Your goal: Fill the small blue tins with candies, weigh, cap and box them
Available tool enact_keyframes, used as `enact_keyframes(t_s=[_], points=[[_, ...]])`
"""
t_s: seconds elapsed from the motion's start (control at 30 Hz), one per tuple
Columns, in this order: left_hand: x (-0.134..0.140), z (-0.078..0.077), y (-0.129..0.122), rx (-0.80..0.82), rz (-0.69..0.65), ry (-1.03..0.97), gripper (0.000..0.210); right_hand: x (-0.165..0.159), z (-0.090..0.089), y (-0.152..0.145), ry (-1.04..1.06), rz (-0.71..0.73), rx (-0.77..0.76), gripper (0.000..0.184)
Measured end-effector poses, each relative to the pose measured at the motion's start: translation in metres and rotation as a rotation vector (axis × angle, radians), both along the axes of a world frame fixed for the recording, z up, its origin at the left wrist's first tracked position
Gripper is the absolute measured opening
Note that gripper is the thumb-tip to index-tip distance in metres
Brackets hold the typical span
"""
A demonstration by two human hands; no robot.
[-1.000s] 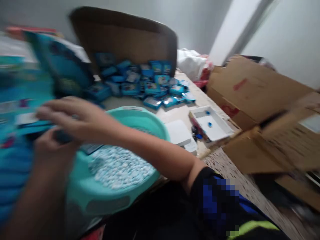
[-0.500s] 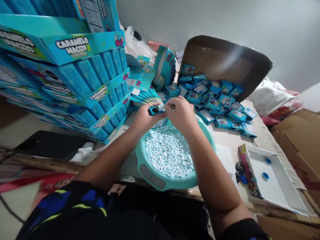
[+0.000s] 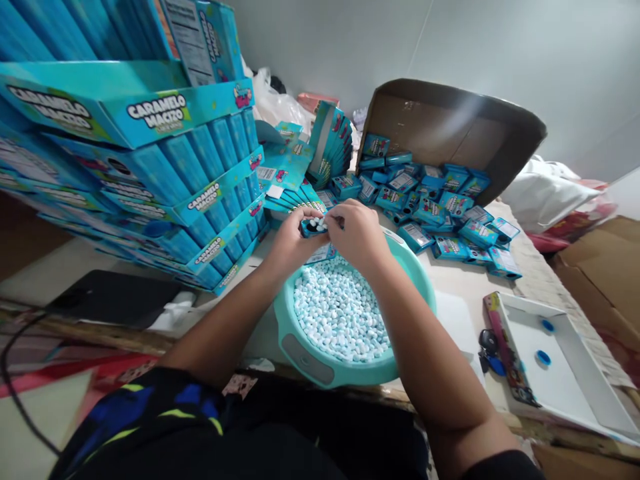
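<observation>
1. Grey wall (image 3: 310,40) behind; the basin (image 3: 350,375) of candies (image 3: 335,310) sits at the tabletop's (image 3: 440,272) near edge.
2. Left hand (image 3: 292,243) clamps a box (image 3: 314,233) above the basin's far side; candies now cover more of its opening, so it looks part-filled.
3. Right hand (image 3: 358,233) bends over that opening, grip unclear.

The right hand (image 3: 359,235) hides one end of the small box (image 3: 310,233) in the left hand (image 3: 291,244); the candies (image 3: 318,222) there are too small to count. The right forearm (image 3: 425,347) covers part of the tub (image 3: 286,319). The left edge cuts off the box stack (image 3: 200,193), the right edge a brown carton (image 3: 595,260).
</observation>
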State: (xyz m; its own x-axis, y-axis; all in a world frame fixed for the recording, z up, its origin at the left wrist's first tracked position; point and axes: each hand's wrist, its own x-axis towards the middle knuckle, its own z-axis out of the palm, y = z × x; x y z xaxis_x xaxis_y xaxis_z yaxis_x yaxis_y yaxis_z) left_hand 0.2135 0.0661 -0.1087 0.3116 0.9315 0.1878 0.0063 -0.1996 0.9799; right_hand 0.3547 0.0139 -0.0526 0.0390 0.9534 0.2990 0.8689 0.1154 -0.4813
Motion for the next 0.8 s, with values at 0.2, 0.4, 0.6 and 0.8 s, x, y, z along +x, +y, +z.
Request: enact_keyframes(t_s=[0.2, 0.4, 0.6, 0.8], points=[[0.002, 0.001, -0.001, -0.041, -0.026, -0.065, 0.052, 0.002, -0.005, 0.004, 0.09, 0.046, 0.063, 0.021], [0.003, 0.001, -0.003, -0.032, -0.04, -0.106, 0.048, -0.002, -0.011, 0.005, 0.417, 0.135, 0.036, 0.019], [0.001, 0.001, -0.001, 0.012, -0.041, -0.052, 0.044, -0.005, -0.014, 0.006, 0.673, 0.226, 0.018, 0.017], [0.0, 0.0, 0.001, 0.101, 0.014, 0.021, 0.036, 0.002, -0.015, 0.008, 0.562, 0.064, 0.192, 0.025]])
